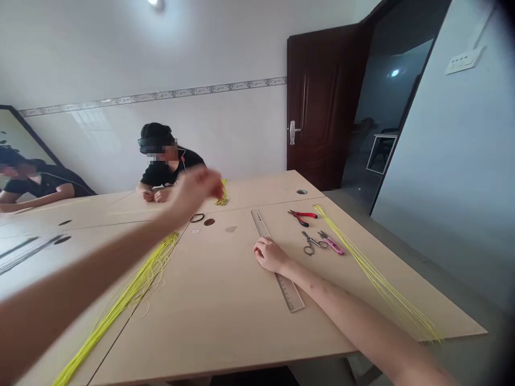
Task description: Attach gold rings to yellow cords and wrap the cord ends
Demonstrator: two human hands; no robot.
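Note:
My left hand (pixel 197 187) is blurred and reaches across the table, its fingertips at a small yellow tassel-like bunch of cords (pixel 222 197). I cannot tell whether it grips them. My right hand (pixel 270 254) rests curled on the pale wooden table (pixel 217 321), next to a metal ruler (pixel 288 288) and holding nothing. A long bundle of yellow cords (pixel 137 284) lies under my left forearm. Another yellow bundle (pixel 374 273) lies to the right, beyond red-handled pliers (pixel 301 216), scissors (pixel 310 242) and a pink utility knife (pixel 332 243).
A co-worker in a black shirt (pixel 171 169) sits across the table, hands (pixel 153 195) on its far edge. A black elastic band (pixel 197 217) lies near the cable holes. A wall mirror (pixel 28 161) stands at left, and a dark wooden door (pixel 325 107) stands open behind.

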